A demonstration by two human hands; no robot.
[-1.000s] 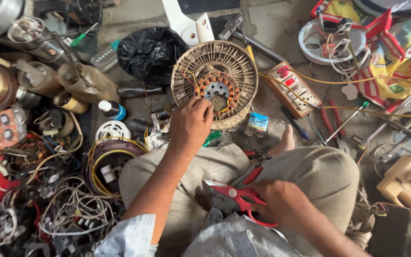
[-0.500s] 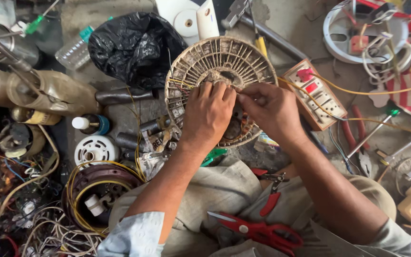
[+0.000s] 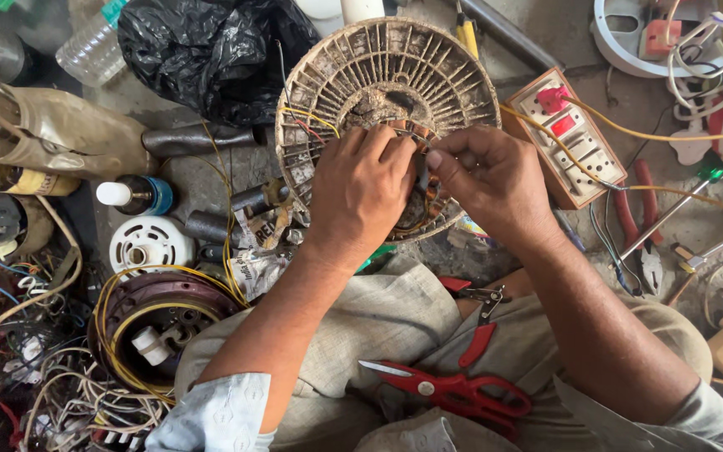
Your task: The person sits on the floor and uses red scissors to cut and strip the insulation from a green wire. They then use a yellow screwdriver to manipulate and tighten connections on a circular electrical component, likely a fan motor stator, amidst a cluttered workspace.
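Observation:
A round, dirty slotted motor housing [image 3: 387, 75] with copper windings lies on the floor in front of me. My left hand [image 3: 361, 188] rests over its middle, fingers curled on the winding. My right hand [image 3: 487, 180] is beside it, thumb and finger pinched on a thin wire at the housing's centre. Red-handled scissors [image 3: 453, 389] lie on my lap, and red-handled pliers [image 3: 483, 322] lie just above them on my trouser leg.
A black plastic bag [image 3: 211, 54] lies left of the housing. A switch board with red switches [image 3: 571, 142] and yellow wires lies to the right. Wire coils [image 3: 156, 322], a white bottle [image 3: 131, 194], a screwdriver [image 3: 671, 209] and a white ring [image 3: 638, 38] crowd the floor.
My right hand let go of the scissors on my lap and moved up to the housing beside my left hand. The view has closed in on the housing.

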